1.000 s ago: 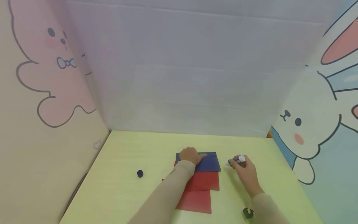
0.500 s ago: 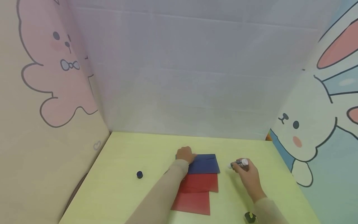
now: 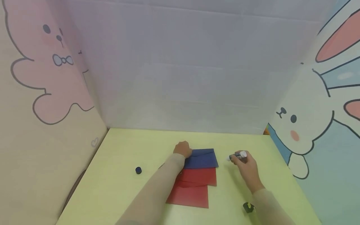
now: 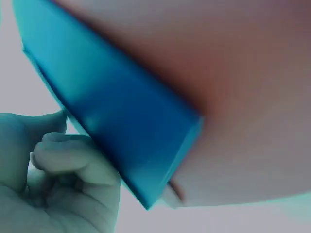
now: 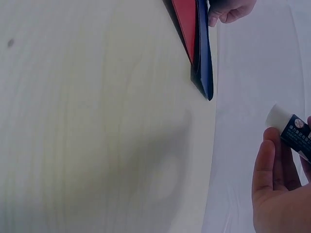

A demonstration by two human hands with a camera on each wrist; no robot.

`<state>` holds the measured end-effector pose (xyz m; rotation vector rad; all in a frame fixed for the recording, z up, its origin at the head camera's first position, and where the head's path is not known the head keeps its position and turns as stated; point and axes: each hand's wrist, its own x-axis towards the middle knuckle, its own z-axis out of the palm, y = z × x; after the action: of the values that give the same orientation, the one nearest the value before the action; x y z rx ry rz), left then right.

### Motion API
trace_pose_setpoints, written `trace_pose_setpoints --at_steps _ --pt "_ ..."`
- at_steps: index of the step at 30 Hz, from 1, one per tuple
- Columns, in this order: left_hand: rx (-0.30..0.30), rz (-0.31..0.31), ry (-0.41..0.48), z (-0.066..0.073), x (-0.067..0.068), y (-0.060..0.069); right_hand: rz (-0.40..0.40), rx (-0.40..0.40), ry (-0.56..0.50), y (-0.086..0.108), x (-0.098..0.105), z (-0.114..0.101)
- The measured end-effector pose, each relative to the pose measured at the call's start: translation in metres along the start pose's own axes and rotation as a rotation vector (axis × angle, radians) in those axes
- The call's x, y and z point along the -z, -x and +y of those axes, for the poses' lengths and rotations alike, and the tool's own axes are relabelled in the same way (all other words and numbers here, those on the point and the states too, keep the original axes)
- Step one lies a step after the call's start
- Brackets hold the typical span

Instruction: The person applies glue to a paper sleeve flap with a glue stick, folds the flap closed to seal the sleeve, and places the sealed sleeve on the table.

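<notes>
My left hand point(image 3: 182, 149) is at the far left corner of a blue envelope point(image 3: 201, 161). In the left wrist view its thumb and curled forefinger pinch the envelope's edge, though the exact contact is partly hidden. The blue envelope overlaps two red envelopes, a middle one point(image 3: 199, 175) and a nearer one point(image 3: 189, 196); my left forearm covers their left sides. To the right, my right hand point(image 3: 248, 170) holds an uncapped glue stick point(image 3: 237, 155) above the table, its white end pointing left. The right wrist view shows dark label print on the glue stick point(image 5: 297, 136).
A small dark blue cap point(image 3: 138, 170) stands left of the envelopes on the pale yellow table point(image 3: 135, 143). Near my right forearm lies a small dark and yellow object point(image 3: 248, 207). White and cartoon-printed walls enclose the back and sides.
My left hand has slid left across the blue envelope to its left corner, its thumb no longer stretched out over the paper. The right hand keeps holding the glue stick in nearly the same place.
</notes>
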<state>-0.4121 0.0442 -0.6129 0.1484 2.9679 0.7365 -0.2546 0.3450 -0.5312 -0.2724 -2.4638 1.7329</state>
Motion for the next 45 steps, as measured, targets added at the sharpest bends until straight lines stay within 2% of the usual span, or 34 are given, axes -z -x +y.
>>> trace_pose_setpoints --at_steps 1,4,5,8,11,13,15,18,22,26,30,33,38,41,45 --pt "0.011 -0.009 0.009 0.001 0.001 -0.003 0.001 0.005 -0.009 -0.002 0.0 -0.001" --pt "0.029 0.011 -0.006 0.018 0.016 0.009 0.001 -0.007 -0.016 -0.005 0.002 -0.001" --pt "0.041 0.018 -0.038 0.03 0.027 0.021 0.003 -0.012 -0.017 -0.006 0.003 -0.001" --pt "0.108 0.028 -0.144 0.054 0.039 0.042 0.011 -0.01 -0.021 -0.005 0.003 -0.001" --pt "0.172 0.017 -0.28 0.063 0.031 0.044 0.019 0.001 -0.029 -0.003 0.001 -0.003" --pt "0.196 0.041 -0.35 0.061 0.017 0.036 0.019 0.001 -0.027 -0.002 0.001 -0.002" --pt "0.192 0.065 -0.392 0.06 0.012 0.03 0.021 0.002 -0.031 -0.004 0.002 -0.003" --pt "0.147 0.097 -0.368 0.047 0.003 0.024 0.024 -0.002 -0.041 -0.001 0.001 -0.001" --pt "0.083 0.068 -0.22 0.028 0.002 0.015 0.023 -0.007 -0.044 -0.001 0.001 -0.001" --pt "0.048 0.045 -0.106 0.011 0.003 0.007 0.013 -0.013 -0.036 -0.001 0.001 -0.002" --pt "0.03 0.03 -0.104 -0.005 -0.004 0.001 0.01 -0.025 -0.039 0.0 0.0 -0.001" --pt "0.03 0.024 -0.121 -0.012 -0.005 -0.003 0.001 -0.027 -0.052 -0.001 0.0 -0.002" --pt "0.04 -0.004 -0.083 -0.008 0.001 0.002 -0.003 -0.037 -0.044 0.002 0.001 -0.001" --pt "0.067 -0.038 -0.041 0.007 0.017 0.015 0.004 -0.03 -0.044 0.004 0.001 -0.001" --pt "0.095 -0.072 -0.065 0.025 0.03 0.03 0.005 -0.016 -0.062 0.005 -0.002 -0.002"
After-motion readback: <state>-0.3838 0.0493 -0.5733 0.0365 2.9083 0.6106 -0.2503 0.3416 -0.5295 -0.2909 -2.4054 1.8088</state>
